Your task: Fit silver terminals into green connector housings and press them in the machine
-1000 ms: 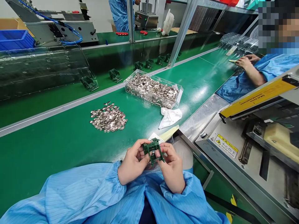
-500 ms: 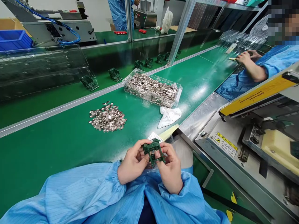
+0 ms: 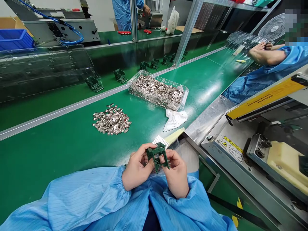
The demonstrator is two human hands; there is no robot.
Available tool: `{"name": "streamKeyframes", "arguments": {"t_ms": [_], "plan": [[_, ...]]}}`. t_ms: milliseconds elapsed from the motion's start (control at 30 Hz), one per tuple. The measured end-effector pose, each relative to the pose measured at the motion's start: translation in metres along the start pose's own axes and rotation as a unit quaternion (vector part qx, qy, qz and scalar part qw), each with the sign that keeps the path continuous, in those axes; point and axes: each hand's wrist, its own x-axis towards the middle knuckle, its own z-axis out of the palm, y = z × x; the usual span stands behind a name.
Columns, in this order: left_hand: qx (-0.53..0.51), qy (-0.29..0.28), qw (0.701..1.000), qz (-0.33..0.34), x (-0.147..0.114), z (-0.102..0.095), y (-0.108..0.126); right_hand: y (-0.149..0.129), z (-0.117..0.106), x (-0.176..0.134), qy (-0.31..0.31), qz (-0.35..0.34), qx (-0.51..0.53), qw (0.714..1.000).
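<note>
Coworker's two hands (image 3: 260,50) shifted, left fingers (image 3: 143,149) and right fingers (image 3: 173,154) grasping one frame (image 3: 157,150) (green)

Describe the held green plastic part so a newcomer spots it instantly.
Find the long shiny green table with two blue fabric sleeves at its near side. There, left hand and right hand hold the dark green open plastic part. Its green lookalikes stand unheld beyond the silver metal rail.

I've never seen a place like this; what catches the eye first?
Front and centre, the left hand and right hand hold a green frame between them. Beyond, a clear tray filled with small metal pieces stands on the green bench; a similar loose pile lies to its left.
</note>
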Motion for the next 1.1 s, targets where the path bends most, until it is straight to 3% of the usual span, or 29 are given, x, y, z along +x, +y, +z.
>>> {"name": "streamKeyframes", "arguments": {"t_ms": [267,467,567,667,900,1100], "plan": [[0.017,-0.010,1.000,0.002,0.000,0.001,0.002,0.008,0.001,-0.003,0.012,0.020,0.035,0.999],[-0.029,-0.042,0.998,-0.020,-0.001,0.007,0.004,0.016,-0.008,-0.014,0.013,0.052,0.073,0.996],[-0.067,0.003,0.997,-0.021,0.006,0.006,0.006,0.028,-0.024,-0.013,0.035,0.064,0.081,0.994],[-0.098,0.060,0.993,-0.008,0.023,0.005,0.006,0.045,-0.037,-0.005,0.056,0.065,0.024,0.996],[-0.131,0.080,0.988,0.029,0.065,0.031,-0.006,0.061,-0.013,0.006,-0.051,0.059,-0.021,0.997],[-0.119,0.106,0.985,0.059,0.067,0.037,-0.013,0.066,-0.007,-0.001,-0.068,0.045,-0.030,0.996]]}}
